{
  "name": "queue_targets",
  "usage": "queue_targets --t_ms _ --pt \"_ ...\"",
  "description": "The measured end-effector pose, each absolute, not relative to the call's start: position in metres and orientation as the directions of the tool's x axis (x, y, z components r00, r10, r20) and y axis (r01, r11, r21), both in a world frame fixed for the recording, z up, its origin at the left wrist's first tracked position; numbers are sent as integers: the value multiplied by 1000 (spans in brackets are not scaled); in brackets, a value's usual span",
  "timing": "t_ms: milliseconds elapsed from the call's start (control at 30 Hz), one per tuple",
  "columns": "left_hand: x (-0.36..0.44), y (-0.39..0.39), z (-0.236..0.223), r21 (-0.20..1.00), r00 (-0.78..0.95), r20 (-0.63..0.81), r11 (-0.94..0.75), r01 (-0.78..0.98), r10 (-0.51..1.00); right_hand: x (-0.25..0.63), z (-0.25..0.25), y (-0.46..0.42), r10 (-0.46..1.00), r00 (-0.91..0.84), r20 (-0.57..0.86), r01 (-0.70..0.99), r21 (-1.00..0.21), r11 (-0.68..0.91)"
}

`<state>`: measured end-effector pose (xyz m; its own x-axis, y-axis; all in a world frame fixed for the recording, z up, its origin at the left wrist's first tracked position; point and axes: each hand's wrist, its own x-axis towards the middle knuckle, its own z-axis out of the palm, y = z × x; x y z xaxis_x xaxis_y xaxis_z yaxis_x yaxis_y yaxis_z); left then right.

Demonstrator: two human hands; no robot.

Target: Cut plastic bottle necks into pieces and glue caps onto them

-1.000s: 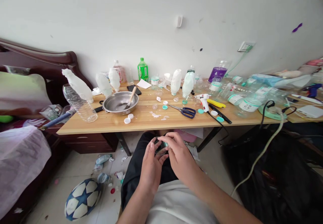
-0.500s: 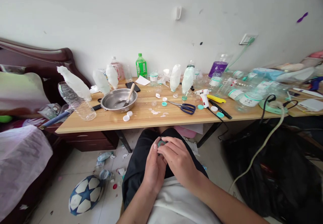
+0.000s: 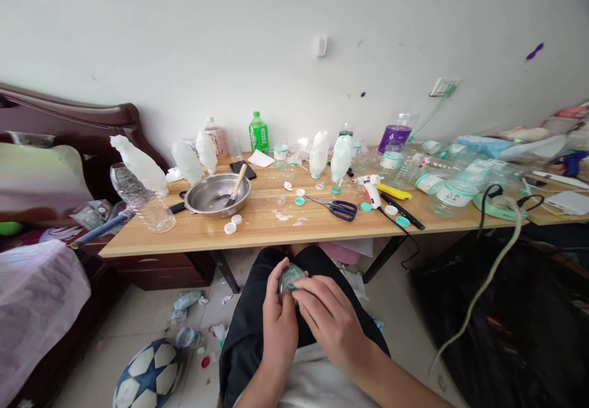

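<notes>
Greenish piece (image 3: 289, 276), probably plastic, in left fingers (image 3: 275, 280) and right fingers (image 3: 318, 293), clear of table edge (image 3: 184, 250).

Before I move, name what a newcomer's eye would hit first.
Probably the bright green bottle at the back of the table, then the metal bowl on its left side. Next, the blue-and-white ball on the floor and the greenish clear plastic in both hands.

between our hands we see a clear, greenish plastic piece (image 3: 289, 277), rounded and tilted above our lap, its lower part hidden.
</notes>
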<state>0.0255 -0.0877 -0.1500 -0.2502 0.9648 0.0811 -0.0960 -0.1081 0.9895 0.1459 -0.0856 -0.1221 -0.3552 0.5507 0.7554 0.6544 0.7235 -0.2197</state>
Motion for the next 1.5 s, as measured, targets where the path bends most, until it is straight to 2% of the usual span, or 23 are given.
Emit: queue_targets --t_ms 100,200,267,367,467,633,900,1300,1500 --pt "28 -89 -144 988 -262 100 -127 -91 960 142 -128 -84 610 -126 783 680 -379 627" --pt "28 -91 -140 979 -263 186 -202 -36 947 140 -127 -81 709 29 705 593 -583 556" --pt "27 -94 -138 959 -264 281 -282 32 923 139 -121 -81 773 50 632 531 -672 516" --pt "26 -99 -132 899 -190 437 -424 109 879 141 -109 -84 844 -33 535 489 -728 480" --pt "26 -102 -124 870 -143 494 -483 101 858 144 -98 -88 845 -96 527 476 -721 504" --pt "27 -99 -111 903 -255 428 -422 79 867 149 -85 -93 814 -157 560 472 -681 560" --pt "32 -98 -89 924 -341 379 -372 87 860 142 -76 -94 703 -89 705 494 -582 646" --pt "30 -93 -83 814 -346 573 -564 137 743 142 -62 -94 577 -62 814 506 -473 721" --pt "33 -92 -88 769 -354 639 -547 331 683 141 -58 -95 574 -47 818 536 -464 705"
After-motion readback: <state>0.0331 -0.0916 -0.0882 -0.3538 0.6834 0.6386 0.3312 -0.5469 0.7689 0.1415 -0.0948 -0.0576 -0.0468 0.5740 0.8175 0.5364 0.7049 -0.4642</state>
